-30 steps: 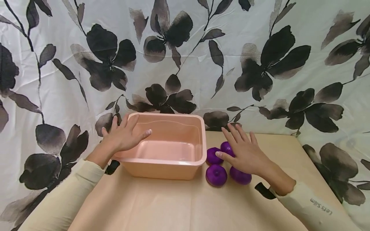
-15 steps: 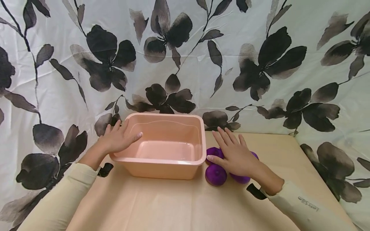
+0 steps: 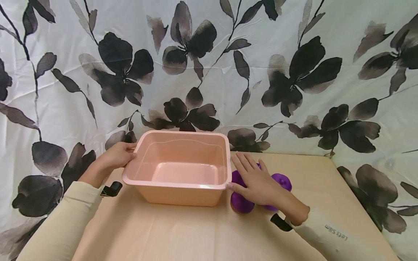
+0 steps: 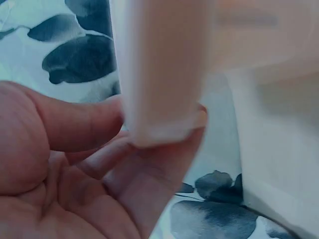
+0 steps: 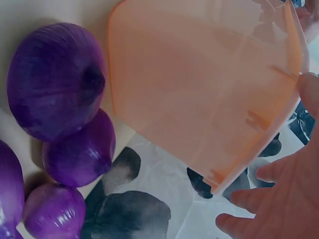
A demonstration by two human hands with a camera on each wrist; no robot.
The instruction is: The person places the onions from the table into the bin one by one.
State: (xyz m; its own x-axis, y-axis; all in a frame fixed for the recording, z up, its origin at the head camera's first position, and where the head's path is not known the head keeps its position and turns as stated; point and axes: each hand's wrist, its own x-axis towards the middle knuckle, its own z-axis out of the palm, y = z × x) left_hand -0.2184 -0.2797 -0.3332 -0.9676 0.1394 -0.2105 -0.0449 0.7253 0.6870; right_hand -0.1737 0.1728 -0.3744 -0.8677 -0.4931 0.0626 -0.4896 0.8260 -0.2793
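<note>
One firm grip: we saw the left hand [image 3: 119, 156] clamped on the pink tub [image 3: 183, 195] at its left rim, the edge held between thumb and fingers.
Right hand [image 3: 256, 181]: we found its fingers straight and spread, gripping nothing, with the thumb tip at the tub's right rim; whether it pressed there we could not tell.
Tub's lie: it stood on the tabletop [image 3: 183, 232] between both hands, mouth upward, its long axis running left to right in our head view, its short sides facing the hands.
Purple onions [image 5: 57, 82]: we counted at least four, clustered just beside the tub's right end and partly hidden under the right hand; the large one in our right wrist view turned its dark end towards the tub.
Sleeves [image 3: 62, 217]: both were pale, with a black wrist mount [image 3: 111, 189] beside each cuff.
Floral cloth [image 3: 241, 105]: we saw it hanging behind the table, white with dark blooms.
</note>
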